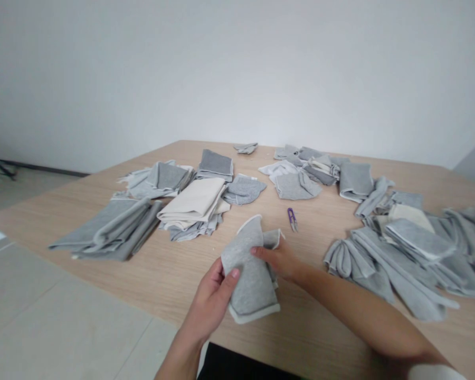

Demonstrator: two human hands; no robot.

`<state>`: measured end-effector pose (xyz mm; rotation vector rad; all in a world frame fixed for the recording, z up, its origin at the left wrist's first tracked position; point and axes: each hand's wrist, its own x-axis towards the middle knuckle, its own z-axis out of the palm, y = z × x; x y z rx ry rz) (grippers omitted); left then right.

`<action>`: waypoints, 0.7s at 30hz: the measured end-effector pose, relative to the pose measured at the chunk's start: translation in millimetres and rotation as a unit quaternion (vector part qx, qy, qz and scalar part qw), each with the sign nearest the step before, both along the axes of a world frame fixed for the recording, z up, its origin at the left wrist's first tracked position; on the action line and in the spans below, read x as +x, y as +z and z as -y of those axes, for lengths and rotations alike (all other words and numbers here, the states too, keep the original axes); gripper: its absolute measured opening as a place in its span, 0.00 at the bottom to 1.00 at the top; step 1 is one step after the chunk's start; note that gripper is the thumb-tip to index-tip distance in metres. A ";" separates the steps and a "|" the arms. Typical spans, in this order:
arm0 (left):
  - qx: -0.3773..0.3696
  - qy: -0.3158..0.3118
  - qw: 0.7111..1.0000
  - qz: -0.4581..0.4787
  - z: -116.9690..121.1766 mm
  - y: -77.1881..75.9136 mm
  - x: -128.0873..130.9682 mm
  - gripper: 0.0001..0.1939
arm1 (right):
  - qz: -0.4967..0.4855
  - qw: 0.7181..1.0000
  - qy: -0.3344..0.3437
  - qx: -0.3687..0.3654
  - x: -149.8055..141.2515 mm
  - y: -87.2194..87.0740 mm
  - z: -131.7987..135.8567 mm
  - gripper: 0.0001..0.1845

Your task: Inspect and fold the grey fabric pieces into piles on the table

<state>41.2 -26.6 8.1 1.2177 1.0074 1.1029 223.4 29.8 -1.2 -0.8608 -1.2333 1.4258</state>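
Holding folded grey fabric pc (247, 287) over bench (316, 221) nr front edge, w/ long axis approx. away from body, clamped in thumb-on-top grip of L hand (212, 296) at L side & R hand (280, 258) at R, slightly farther fwd.

Pale R sleeve (435, 372), blk garment (243, 365) below (cut unclear), bare forearms (344, 298) & fingers (226, 286)

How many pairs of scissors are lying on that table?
1: the small purple scissors lie near the middle of the table, beyond the right hand. Others may be hidden under the fabric piles.
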 end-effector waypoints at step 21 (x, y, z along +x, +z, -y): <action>0.012 0.071 0.997 -0.028 -2.7 -35.5 -5.5 0.21 | -0.270 0.958 -0.072 0.062 -106.3 114.2 -157.0 0.17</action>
